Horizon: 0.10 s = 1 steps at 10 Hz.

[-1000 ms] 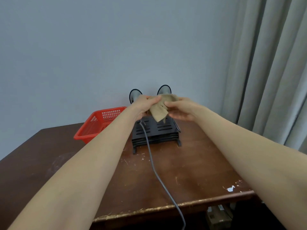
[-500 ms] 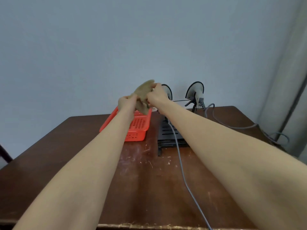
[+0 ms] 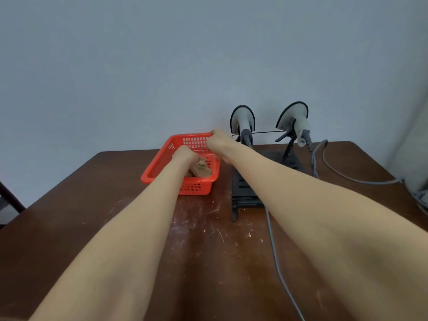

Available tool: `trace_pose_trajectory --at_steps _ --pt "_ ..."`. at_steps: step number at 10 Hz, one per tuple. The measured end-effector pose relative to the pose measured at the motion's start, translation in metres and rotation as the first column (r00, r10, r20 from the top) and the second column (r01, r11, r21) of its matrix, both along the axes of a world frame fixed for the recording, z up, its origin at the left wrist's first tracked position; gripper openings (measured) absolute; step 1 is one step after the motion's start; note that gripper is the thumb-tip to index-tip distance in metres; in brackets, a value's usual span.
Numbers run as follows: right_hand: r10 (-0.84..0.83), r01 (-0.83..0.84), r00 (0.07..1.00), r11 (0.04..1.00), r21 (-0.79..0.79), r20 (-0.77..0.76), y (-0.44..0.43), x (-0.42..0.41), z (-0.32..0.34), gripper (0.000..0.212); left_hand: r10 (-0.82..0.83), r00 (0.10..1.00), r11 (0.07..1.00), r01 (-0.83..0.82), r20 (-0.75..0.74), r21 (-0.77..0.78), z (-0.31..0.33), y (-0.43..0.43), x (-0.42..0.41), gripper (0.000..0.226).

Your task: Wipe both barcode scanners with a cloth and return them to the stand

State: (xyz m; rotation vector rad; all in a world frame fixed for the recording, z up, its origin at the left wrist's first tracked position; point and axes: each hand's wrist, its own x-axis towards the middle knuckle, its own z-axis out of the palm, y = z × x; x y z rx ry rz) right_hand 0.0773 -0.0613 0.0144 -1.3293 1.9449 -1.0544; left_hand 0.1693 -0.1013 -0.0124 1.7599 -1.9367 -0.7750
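Our left hand [image 3: 185,155] touches the tan cloth [image 3: 202,170] inside the red plastic basket [image 3: 157,162]. Our right hand [image 3: 217,142] is curled at its far rim. We cannot tell either grip. The left grey barcode scanner [image 3: 242,119] and the right grey barcode scanner [image 3: 294,117] sit in the black metal stand [image 3: 243,187].

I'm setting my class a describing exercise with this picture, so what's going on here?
A person reaches both arms across a table. The left hand is down inside the red basket, on the cloth lying there; whether it grips the cloth is hidden. The right hand is curled at the basket's far right corner. The left scanner and right scanner sit on the stand beside the basket, untouched.
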Motion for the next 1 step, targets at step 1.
trace_pose_trajectory --at_steps 1 --pt "-0.020 0.018 0.999 0.999 -0.039 -0.043 0.0065 -0.0019 0.0055 0.043 0.061 0.998 0.990 -0.058 0.021 -0.125 0.0049 -0.0097 -0.0052 0.033"
